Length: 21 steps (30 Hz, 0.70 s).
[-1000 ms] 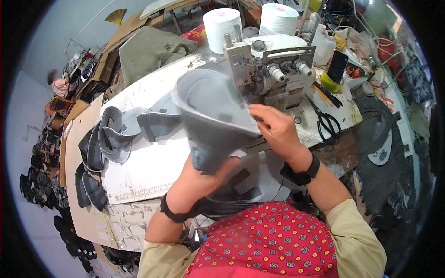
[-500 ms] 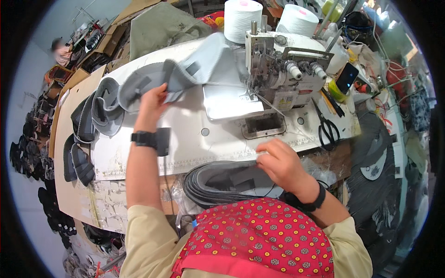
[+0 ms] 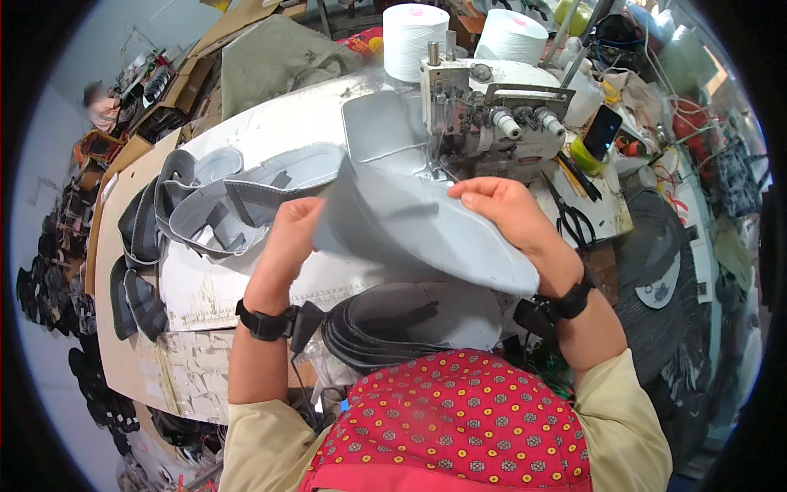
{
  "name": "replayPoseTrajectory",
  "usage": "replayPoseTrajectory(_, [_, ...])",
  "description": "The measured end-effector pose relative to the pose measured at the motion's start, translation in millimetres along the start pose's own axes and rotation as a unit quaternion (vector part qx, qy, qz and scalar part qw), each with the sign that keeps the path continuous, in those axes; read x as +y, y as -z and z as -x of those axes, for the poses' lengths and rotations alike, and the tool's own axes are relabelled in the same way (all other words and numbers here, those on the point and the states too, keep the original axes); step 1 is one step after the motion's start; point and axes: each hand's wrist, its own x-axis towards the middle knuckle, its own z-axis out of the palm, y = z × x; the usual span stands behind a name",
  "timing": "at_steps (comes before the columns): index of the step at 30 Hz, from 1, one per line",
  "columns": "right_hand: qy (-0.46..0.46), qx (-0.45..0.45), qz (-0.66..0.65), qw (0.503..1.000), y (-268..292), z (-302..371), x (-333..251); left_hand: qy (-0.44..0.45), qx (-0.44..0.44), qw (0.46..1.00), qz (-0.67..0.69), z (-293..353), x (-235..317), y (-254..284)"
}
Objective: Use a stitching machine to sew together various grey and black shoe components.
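Observation:
Both my hands hold a light grey fabric piece (image 3: 418, 217), curved like a shoe upper, raised in front of the sewing machine (image 3: 508, 123). My left hand (image 3: 287, 234) is closed on its left edge, with the fingertips partly hidden behind the fabric. At the upper right edge, my right hand (image 3: 512, 213) pinches it between thumb and fingers. Below it, close to my apron, lies a nested stack of similar grey pieces (image 3: 361, 336). More curved grey pieces with stitched edges (image 3: 209, 217) stretch across the table's left side, beyond my left hand.
Two white thread cones (image 3: 416, 41) stand behind the machine. Black scissors (image 3: 574, 217) lie to its right, near a phone (image 3: 602, 131) propped in a yellow-green holder. A flat grey panel (image 3: 377, 123) sits left of the machine head. Dark fabric (image 3: 656, 312) hangs at the right.
My left hand has left the sewn pieces at the left and come nearer. My right hand has risen from above the stack. A grey piece is now held up between both hands.

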Motion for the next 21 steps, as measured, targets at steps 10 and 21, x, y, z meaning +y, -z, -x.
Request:
replayPoseTrajectory(10, [0.225, 0.165, 0.230, 0.932, -37.7, -10.8, 33.8, -0.191, -0.010, 0.977, 0.097, -45.4, 38.7, -41.4])
replayPoseTrajectory(21, [0.408, 0.190, 0.472, 0.758, -22.2, -10.2, 27.9, 0.019, 0.080, 0.995, -0.050, 4.2, 36.6, -13.8])
